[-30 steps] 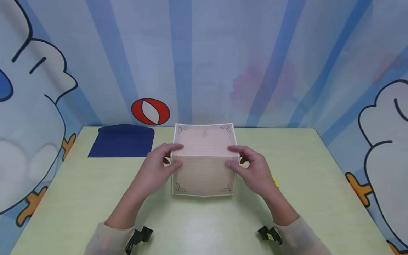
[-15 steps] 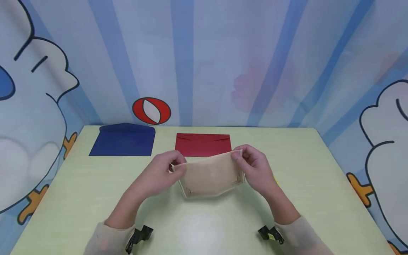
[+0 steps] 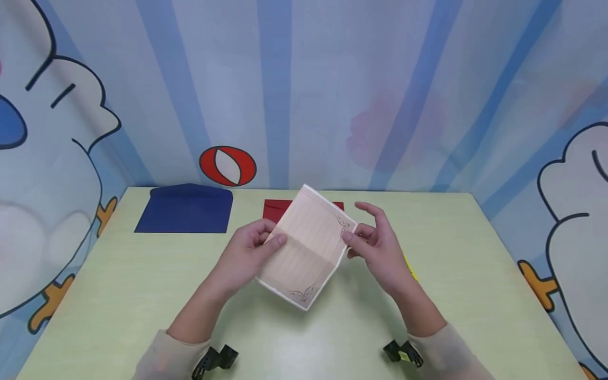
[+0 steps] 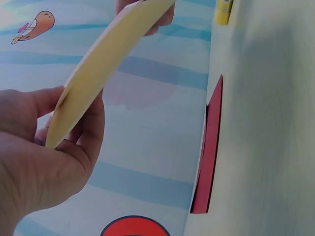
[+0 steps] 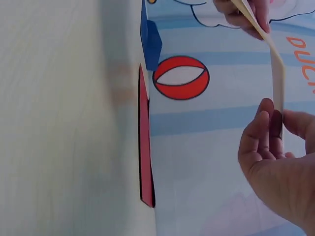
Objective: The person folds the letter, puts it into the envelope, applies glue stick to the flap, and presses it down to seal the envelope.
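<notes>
A beige sheet of lined letter paper (image 3: 304, 248) with scrollwork corners and a crease across it is held up in the air, turned diagonally. My left hand (image 3: 252, 252) grips its left edge, thumb on the near face. On the opposite edge, my right hand (image 3: 375, 248) pinches the paper by an ornamented corner, index finger lifted off. Seen edge-on in the left wrist view, the paper (image 4: 93, 73) bows slightly; the right wrist view shows the paper (image 5: 277, 78) bent along its crease. Behind it lies a red envelope (image 3: 273, 210), partly covered by the paper in the head view.
A dark blue envelope (image 3: 185, 211) with its flap raised lies at the table's back left. Something yellow (image 3: 410, 268) shows from behind my right wrist. A patterned blue curtain (image 3: 323, 105) rises behind the pale table (image 3: 475, 295).
The paper was upright with its crease level, then tipped down, baring the red envelope. Now it is turned diagonally and raised, covering part of that envelope. My right index finger has lifted.
</notes>
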### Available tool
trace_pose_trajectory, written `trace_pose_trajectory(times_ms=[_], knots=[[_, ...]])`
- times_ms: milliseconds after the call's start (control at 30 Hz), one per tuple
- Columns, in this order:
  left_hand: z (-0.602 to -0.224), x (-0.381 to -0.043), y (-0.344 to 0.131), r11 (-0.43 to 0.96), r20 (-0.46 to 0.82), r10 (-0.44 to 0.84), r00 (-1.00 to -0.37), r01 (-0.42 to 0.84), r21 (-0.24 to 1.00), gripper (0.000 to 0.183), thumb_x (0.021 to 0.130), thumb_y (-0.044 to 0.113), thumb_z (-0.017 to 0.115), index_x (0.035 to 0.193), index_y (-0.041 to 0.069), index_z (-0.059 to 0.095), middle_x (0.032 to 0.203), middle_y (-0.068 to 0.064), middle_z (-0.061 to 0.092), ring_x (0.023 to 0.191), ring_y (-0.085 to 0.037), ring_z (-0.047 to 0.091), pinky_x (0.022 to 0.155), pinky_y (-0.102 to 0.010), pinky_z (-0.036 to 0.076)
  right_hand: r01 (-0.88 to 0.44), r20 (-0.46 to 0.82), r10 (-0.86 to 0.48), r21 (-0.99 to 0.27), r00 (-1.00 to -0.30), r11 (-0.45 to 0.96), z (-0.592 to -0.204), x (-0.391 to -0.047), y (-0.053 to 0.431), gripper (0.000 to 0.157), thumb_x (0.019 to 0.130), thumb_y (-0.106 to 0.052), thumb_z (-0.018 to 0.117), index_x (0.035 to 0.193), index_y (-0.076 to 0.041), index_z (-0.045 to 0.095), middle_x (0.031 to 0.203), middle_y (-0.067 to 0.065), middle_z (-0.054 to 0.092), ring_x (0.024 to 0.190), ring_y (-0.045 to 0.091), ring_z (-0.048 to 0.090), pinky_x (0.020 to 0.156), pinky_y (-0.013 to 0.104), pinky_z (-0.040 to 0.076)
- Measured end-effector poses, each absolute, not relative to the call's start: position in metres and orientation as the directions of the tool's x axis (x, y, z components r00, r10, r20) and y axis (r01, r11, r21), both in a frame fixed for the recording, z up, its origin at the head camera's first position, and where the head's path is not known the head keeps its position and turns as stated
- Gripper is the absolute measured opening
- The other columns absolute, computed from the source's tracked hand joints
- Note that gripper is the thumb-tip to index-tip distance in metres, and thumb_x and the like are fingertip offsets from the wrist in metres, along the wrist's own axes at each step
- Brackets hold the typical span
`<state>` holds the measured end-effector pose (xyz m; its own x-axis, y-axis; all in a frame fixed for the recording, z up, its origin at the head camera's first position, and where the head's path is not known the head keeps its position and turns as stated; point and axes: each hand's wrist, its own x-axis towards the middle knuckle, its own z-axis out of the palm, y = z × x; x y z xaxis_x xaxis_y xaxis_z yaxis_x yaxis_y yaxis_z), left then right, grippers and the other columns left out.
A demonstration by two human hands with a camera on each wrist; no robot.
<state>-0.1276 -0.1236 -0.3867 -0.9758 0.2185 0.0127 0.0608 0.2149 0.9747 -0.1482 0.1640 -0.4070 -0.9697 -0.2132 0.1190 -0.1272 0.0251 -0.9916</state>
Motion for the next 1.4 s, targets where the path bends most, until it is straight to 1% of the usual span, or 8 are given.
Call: trace_pose_trajectory(times_ms=[200, 400, 567, 733, 933, 1100, 1233, 1400], knots=[[-0.390, -0.128, -0.115, 0.136, 0.031, 0.144, -0.989, 0.050, 0.989, 0.016, 0.103, 0.018, 0.073, 0.113, 0.006, 0.070, 0.113, -0.013, 0.069, 0.097, -0.029, 0.066, 0.078, -0.034, 0.059, -0.059, 0.062, -0.296, -0.998, -0.953, -0.021, -0.408, -0.141, 0.158, 0.035, 0.103, -0.011, 0.072, 0.135, -0.007, 0.058, 0.115, 0.019, 0.069, 0.093, 0.028, 0.071, 0.081, 0.040, 0.063], [-0.390, -0.127, -0.115, 0.150, 0.076, 0.094, -0.993, 0.090, 0.985, 0.017, 0.098, 0.015, 0.079, 0.109, 0.006, 0.071, 0.112, -0.010, 0.074, 0.097, -0.028, 0.069, 0.080, -0.032, 0.060, -0.111, 0.091, -0.368, -0.993, -0.926, 0.033, -0.406, -0.136, 0.156, 0.049, 0.095, -0.002, 0.079, 0.140, -0.009, 0.063, 0.127, 0.017, 0.066, 0.106, 0.029, 0.066, 0.088, 0.032, 0.059], [-0.391, -0.127, -0.118, 0.302, 0.156, 0.070, -0.985, 0.170, 0.938, 0.018, 0.092, 0.017, 0.086, 0.102, 0.010, 0.074, 0.105, -0.005, 0.071, 0.096, -0.024, 0.066, 0.083, -0.036, 0.057, -0.297, 0.217, -0.310, -0.925, -0.926, 0.238, -0.408, -0.137, 0.159, 0.034, 0.100, -0.012, 0.077, 0.133, -0.014, 0.072, 0.102, 0.008, 0.065, 0.088, 0.026, 0.060, 0.070, 0.027, 0.052], [-0.391, -0.126, -0.117, 0.371, 0.211, 0.056, -0.976, 0.217, 0.903, 0.019, 0.090, 0.020, 0.089, 0.091, 0.013, 0.071, 0.113, -0.001, 0.068, 0.108, -0.020, 0.064, 0.090, -0.041, 0.053, -0.404, 0.323, -0.263, -0.837, -0.909, 0.369, -0.411, -0.139, 0.161, 0.015, 0.102, -0.015, 0.074, 0.115, -0.014, 0.081, 0.086, 0.000, 0.057, 0.077, 0.020, 0.055, 0.059, 0.028, 0.042], [-0.391, -0.125, -0.116, 0.219, 0.161, 0.101, -0.982, 0.180, 0.959, 0.027, 0.092, 0.010, 0.085, 0.109, 0.007, 0.065, 0.095, -0.009, 0.070, 0.088, -0.026, 0.068, 0.077, -0.028, 0.058, -0.374, 0.286, -0.292, -0.873, -0.913, 0.312, -0.410, -0.140, 0.162, 0.009, 0.104, -0.016, 0.071, 0.107, -0.014, 0.079, 0.087, 0.003, 0.060, 0.079, 0.024, 0.056, 0.063, 0.028, 0.044], [-0.391, -0.124, -0.116, 0.274, 0.173, 0.143, -0.974, 0.207, 0.939, 0.013, 0.099, 0.014, 0.078, 0.112, 0.013, 0.077, 0.096, -0.004, 0.071, 0.087, -0.025, 0.064, 0.075, -0.028, 0.056, -0.368, 0.249, -0.334, -0.856, -0.909, 0.362, -0.407, -0.136, 0.162, 0.007, 0.102, -0.022, 0.074, 0.108, -0.022, 0.079, 0.101, -0.002, 0.064, 0.096, 0.022, 0.059, 0.077, 0.034, 0.050], [-0.389, -0.117, -0.109, 0.367, 0.167, 0.244, -0.955, 0.250, 0.896, 0.008, 0.100, 0.017, 0.077, 0.105, 0.023, 0.079, 0.094, 0.006, 0.071, 0.085, -0.020, 0.065, 0.074, -0.033, 0.056, -0.507, 0.320, -0.435, -0.745, -0.842, 0.434, -0.406, -0.129, 0.153, 0.011, 0.100, -0.022, 0.077, 0.110, -0.026, 0.079, 0.109, -0.011, 0.065, 0.108, 0.013, 0.059, 0.088, 0.041, 0.053], [-0.385, -0.108, -0.100, 0.433, 0.183, 0.375, -0.909, 0.346, 0.832, 0.008, 0.100, 0.021, 0.078, 0.104, 0.028, 0.080, 0.089, 0.016, 0.071, 0.081, -0.014, 0.064, 0.072, -0.031, 0.056, -0.643, 0.384, -0.546, -0.631, -0.745, 0.434, -0.403, -0.122, 0.139, 0.007, 0.103, -0.022, 0.074, 0.107, -0.025, 0.078, 0.098, -0.018, 0.068, 0.096, 0.006, 0.062, 0.091, 0.042, 0.050]])
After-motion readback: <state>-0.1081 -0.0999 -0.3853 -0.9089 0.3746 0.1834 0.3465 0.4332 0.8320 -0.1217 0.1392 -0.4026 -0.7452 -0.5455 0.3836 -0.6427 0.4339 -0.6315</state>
